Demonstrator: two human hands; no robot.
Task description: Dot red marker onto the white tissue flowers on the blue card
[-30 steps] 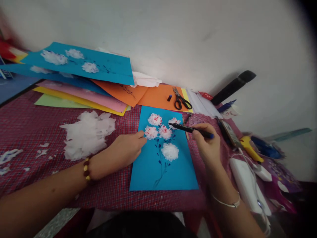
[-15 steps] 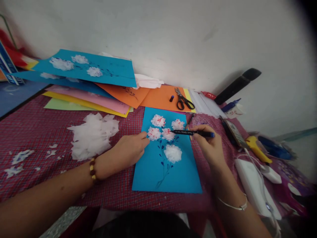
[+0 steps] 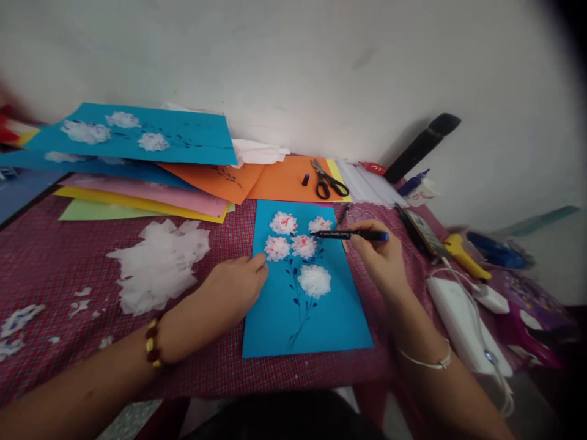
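Observation:
A blue paper sheet (image 3: 270, 327) lies before me, carrying several white tissue-paper flowers and drawn dark stems with leaves. Red marks show on the upper flowers, such as the middle one (image 3: 303, 246); the lower flower (image 3: 314, 281) looks plain white. My right hand (image 3: 383, 256) is closed around a black marker pen (image 3: 346, 234) with a blue end, its tip between the middle flower and the upper-right flower (image 3: 320, 225). At the sheet's left edge, my left hand (image 3: 236, 284) has its fingers curled together on the paper; the fingertips are partly hidden.
White tissue pieces (image 3: 158, 266) lie left on the checked cloth (image 3: 215, 360), with scraps beyond. Behind are stacked coloured sheets (image 3: 147, 198), scissors (image 3: 325, 180) and a pen cap (image 3: 306, 179). A phone (image 3: 424, 229) and white power bank (image 3: 463, 321) lie right.
The marker tip has come off the middle flower and shifted slightly up towards the upper-right one. My left hand remains at the sheet's left edge. The view has turned slightly right.

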